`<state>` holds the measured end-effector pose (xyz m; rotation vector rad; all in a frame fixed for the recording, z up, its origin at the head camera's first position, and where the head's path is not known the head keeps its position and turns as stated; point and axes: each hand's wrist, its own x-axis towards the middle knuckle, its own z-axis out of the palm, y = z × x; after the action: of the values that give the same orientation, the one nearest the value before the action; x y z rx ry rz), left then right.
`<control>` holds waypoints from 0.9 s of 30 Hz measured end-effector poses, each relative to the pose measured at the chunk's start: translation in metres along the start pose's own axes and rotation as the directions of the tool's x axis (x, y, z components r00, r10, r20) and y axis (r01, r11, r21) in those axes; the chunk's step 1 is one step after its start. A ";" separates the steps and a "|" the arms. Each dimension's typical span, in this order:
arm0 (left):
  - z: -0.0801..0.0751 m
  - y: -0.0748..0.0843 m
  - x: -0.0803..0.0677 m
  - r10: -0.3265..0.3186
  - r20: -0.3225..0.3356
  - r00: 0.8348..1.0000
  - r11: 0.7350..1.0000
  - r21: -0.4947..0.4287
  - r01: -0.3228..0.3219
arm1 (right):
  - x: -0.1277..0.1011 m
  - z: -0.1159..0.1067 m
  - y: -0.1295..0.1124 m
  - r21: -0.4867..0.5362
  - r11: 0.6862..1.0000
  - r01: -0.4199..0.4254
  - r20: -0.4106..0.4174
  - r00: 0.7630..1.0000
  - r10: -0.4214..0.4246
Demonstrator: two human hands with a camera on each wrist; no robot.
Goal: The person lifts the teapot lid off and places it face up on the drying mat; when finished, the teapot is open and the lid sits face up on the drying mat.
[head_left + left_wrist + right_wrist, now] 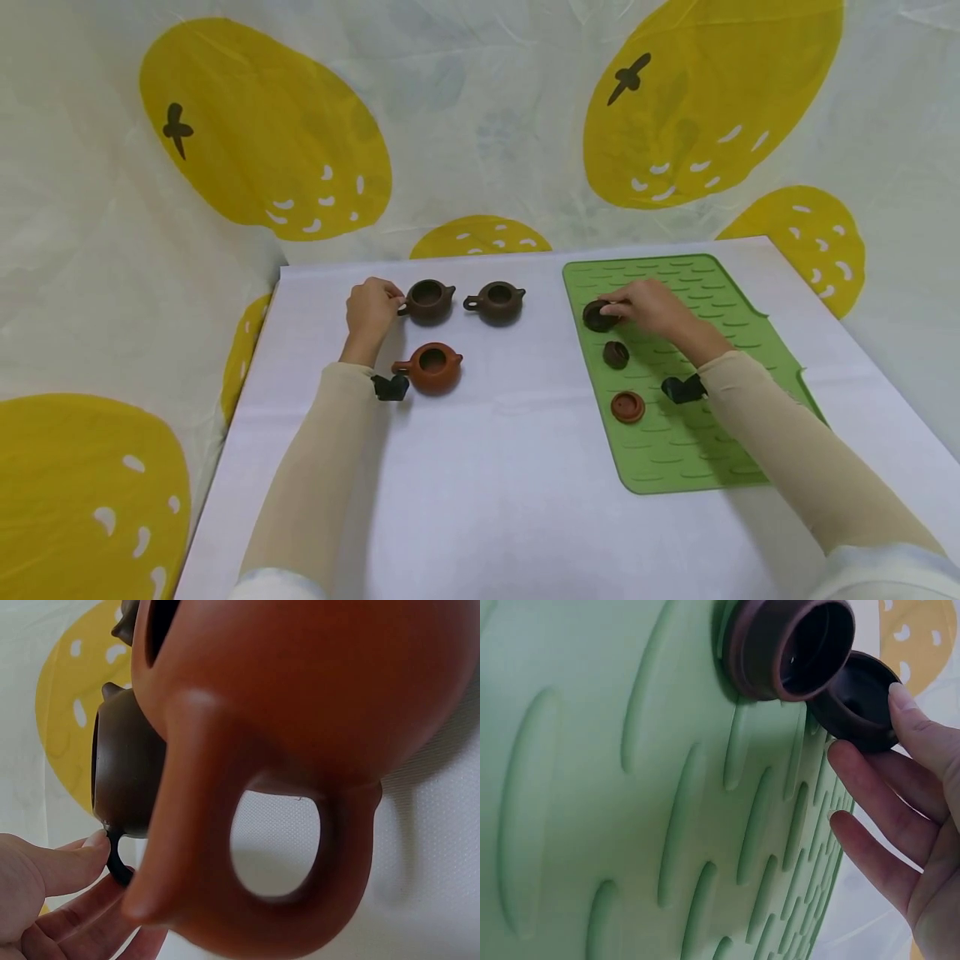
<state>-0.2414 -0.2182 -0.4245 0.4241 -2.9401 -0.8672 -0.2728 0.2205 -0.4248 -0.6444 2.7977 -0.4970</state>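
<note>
At the back left of the table, my left hand [371,310] pinches the handle of a dark brown teapot [431,315], which has no lid on. In the left wrist view, the thumb and fingers meet at that dark handle [118,862], partly behind a reddish-brown teapot [315,690]. Over the green mat, my right hand [651,307] holds a dark round lid [597,317] by its rim. In the right wrist view the thumb lies on the edge of this lid [855,712] with fingers below. Its hollow side shows, and another dark lid [761,652] partly covers it.
A second dark lidless teapot [501,313] stands right of the first, and the reddish-brown one is in front. On the green ridged mat [675,467] lie a small dark lid [616,356] and a reddish-brown lid [627,407]. Fruit-patterned cloth [480,125] hangs behind the table.
</note>
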 end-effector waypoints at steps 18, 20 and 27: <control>0.001 0.005 0.000 -0.022 0.003 1.000 1.000 0.017 0.022 | 0.008 0.004 0.017 0.049 0.998 -0.030 -0.031 0.999 0.031; 0.001 0.004 0.000 -0.024 0.007 1.000 1.000 0.014 0.024 | 0.009 0.005 0.017 0.049 0.998 -0.033 -0.034 0.999 0.034; 0.001 0.002 0.002 -0.023 0.007 1.000 1.000 0.012 0.023 | 0.011 0.005 0.014 0.046 0.998 -0.043 -0.043 0.998 0.045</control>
<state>-0.2439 -0.2163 -0.4243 0.4573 -2.9543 -0.8566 -0.2864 0.2260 -0.4367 -0.5673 2.8262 -0.5712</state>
